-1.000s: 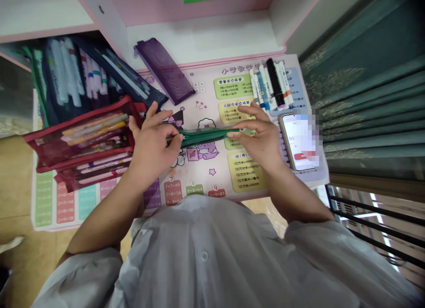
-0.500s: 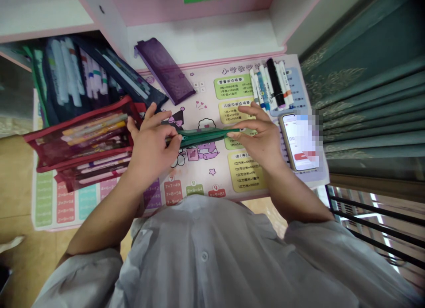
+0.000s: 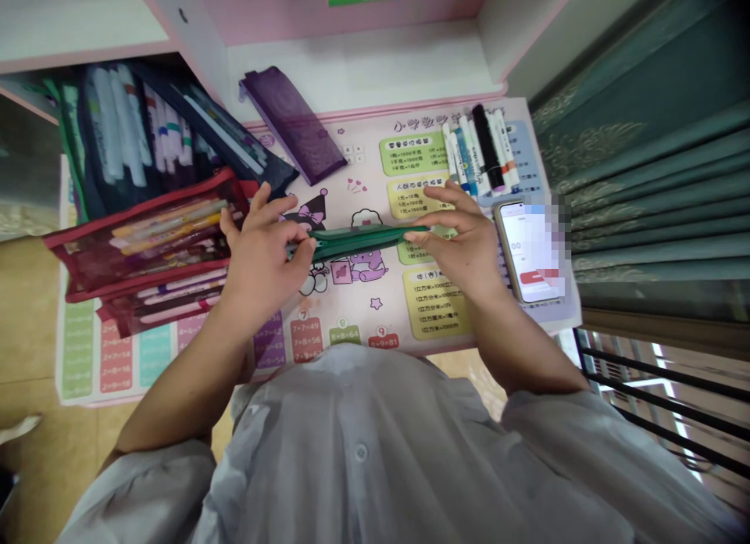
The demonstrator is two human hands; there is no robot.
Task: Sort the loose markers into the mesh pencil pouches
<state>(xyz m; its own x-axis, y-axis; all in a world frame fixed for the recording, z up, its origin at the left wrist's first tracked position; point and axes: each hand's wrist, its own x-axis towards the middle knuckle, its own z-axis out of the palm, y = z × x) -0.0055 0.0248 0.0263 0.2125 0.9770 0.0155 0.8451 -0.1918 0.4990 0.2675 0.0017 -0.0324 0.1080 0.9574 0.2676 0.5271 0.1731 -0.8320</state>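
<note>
Green zip pouch [image 3: 357,243] lying above the desk mat [image 3: 375,317], gripped at one end by left hand [image 3: 263,259] and at the other by right hand [image 3: 457,243]; red mesh pouch [image 3: 141,247] at the mat's left, markers [image 3: 477,149] at its far edge.

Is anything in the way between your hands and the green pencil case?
Nothing visible stands in the way. The left hand and the right hand both touch the green zip pencil case directly, one at each end, with nothing between them and it.
</note>
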